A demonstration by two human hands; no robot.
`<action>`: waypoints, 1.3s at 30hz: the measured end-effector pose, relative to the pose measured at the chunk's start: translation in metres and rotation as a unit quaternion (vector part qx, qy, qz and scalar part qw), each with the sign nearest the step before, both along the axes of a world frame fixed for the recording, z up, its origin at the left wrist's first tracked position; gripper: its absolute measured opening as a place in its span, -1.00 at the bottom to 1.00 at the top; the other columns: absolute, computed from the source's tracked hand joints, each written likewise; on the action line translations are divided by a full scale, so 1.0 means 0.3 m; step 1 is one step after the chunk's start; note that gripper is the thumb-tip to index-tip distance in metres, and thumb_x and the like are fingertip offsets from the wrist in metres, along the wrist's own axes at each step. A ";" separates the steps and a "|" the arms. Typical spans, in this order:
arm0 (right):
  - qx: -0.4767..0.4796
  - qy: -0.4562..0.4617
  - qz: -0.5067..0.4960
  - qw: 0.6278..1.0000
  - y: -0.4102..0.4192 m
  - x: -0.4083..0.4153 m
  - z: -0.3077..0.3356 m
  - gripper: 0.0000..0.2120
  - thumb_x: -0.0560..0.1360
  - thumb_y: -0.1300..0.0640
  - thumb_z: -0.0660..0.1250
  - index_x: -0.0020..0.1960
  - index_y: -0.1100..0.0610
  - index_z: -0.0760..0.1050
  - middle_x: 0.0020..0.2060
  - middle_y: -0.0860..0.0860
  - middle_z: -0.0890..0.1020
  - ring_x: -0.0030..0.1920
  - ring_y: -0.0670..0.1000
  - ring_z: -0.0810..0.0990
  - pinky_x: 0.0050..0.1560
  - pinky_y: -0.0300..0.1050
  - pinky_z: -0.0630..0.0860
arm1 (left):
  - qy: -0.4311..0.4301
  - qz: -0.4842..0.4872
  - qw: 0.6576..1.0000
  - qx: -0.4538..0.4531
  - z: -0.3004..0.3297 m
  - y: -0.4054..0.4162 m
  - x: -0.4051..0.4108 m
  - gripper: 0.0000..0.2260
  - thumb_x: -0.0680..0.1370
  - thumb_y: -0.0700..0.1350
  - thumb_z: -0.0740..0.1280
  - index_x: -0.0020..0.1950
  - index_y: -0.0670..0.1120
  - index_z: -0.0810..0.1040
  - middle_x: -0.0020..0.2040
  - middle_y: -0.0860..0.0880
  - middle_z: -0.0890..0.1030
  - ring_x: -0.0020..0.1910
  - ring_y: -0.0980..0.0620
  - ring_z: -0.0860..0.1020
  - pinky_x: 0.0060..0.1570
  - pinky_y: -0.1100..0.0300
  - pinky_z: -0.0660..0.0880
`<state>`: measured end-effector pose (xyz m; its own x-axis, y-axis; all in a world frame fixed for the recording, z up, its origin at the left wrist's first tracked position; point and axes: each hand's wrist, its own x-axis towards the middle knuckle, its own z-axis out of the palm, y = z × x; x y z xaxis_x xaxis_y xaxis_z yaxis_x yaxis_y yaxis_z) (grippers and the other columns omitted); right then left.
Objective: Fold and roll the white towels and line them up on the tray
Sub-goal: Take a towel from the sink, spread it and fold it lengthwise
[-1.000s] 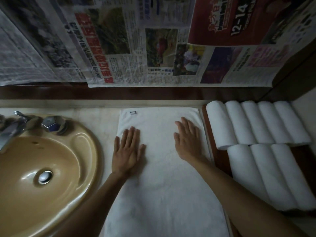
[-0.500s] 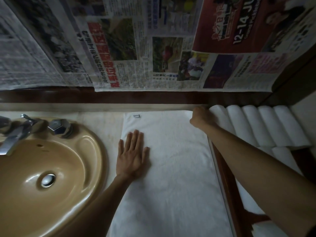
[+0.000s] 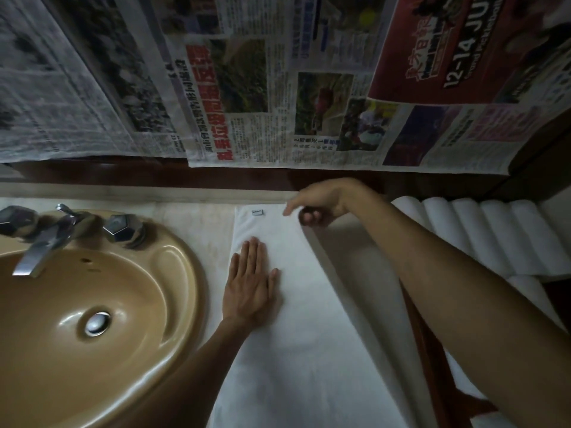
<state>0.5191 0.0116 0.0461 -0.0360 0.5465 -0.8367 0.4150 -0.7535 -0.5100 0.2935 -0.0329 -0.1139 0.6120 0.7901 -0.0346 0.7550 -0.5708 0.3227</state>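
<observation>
A white towel (image 3: 296, 335) lies flat on the counter, a small label near its far left corner. My left hand (image 3: 250, 287) presses flat on its left half, fingers straight. My right hand (image 3: 315, 205) grips the towel's far right corner and holds it lifted over the towel's middle, so the right edge stands up in a fold. Several rolled white towels (image 3: 494, 236) lie in rows on the dark wooden tray (image 3: 432, 359) at the right, partly hidden by my right forearm.
A tan sink (image 3: 102, 310) with a chrome tap (image 3: 46, 239) fills the left of the counter. Newspaper sheets (image 3: 278, 88) cover the wall behind. A dark wooden ledge runs along the counter's back.
My right hand left the towel's middle, took the far right corner and has pulled it up and leftward. The left hand stays pressed in place.
</observation>
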 end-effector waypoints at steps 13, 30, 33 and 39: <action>0.133 0.072 -0.337 0.929 -0.038 -0.144 -0.318 -0.81 0.65 0.15 0.22 0.26 0.07 0.40 -0.26 0.08 0.65 -0.35 -0.03 0.59 -0.37 -0.23 0.42 | -0.302 0.137 0.943 0.003 0.102 -0.136 -0.029 -0.69 0.59 0.00 0.23 0.24 -0.12 0.58 0.22 -0.07 0.56 0.22 -0.05 0.51 0.17 0.07 0.51; 0.166 -0.048 -0.282 0.944 -0.039 -0.195 -0.295 -0.87 0.61 0.09 0.24 0.00 0.14 0.49 -0.23 0.02 0.64 -0.35 -0.08 0.53 -0.42 -0.24 0.31 | -0.231 0.251 0.897 -0.282 0.237 -0.274 -0.044 -0.86 0.55 -0.15 0.40 -0.21 -0.10 0.66 -0.33 0.02 0.65 -0.34 0.08 0.62 -0.25 0.16 0.56; 0.194 -0.103 -0.282 0.934 -0.022 -0.183 -0.252 -0.83 0.54 0.09 0.29 -0.14 0.16 0.55 -0.27 0.04 0.65 -0.37 -0.03 0.49 -0.48 -0.26 0.26 | -0.283 0.262 0.875 -0.294 0.251 -0.260 -0.066 -0.86 0.56 -0.09 0.38 -0.17 -0.07 0.68 -0.28 0.05 0.67 -0.26 0.04 0.65 -0.15 0.09 0.60; 0.214 -0.084 -0.375 0.898 0.061 -0.204 -0.197 -0.81 0.49 0.09 0.28 -0.15 0.18 0.59 -0.36 0.07 0.60 -0.46 -0.01 0.48 -0.53 -0.28 0.27 | -0.392 0.326 0.812 -0.282 0.256 -0.238 -0.118 -0.78 0.56 0.03 0.30 -0.21 -0.02 0.62 -0.28 0.01 0.62 -0.24 -0.04 0.62 -0.21 -0.08 0.61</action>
<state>0.4580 0.0300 -0.0129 0.5840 0.6370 -0.5032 -0.0298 -0.6026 -0.7975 0.2581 -0.1043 -0.0371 0.0790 0.9490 -0.3052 0.2726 0.2739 0.9223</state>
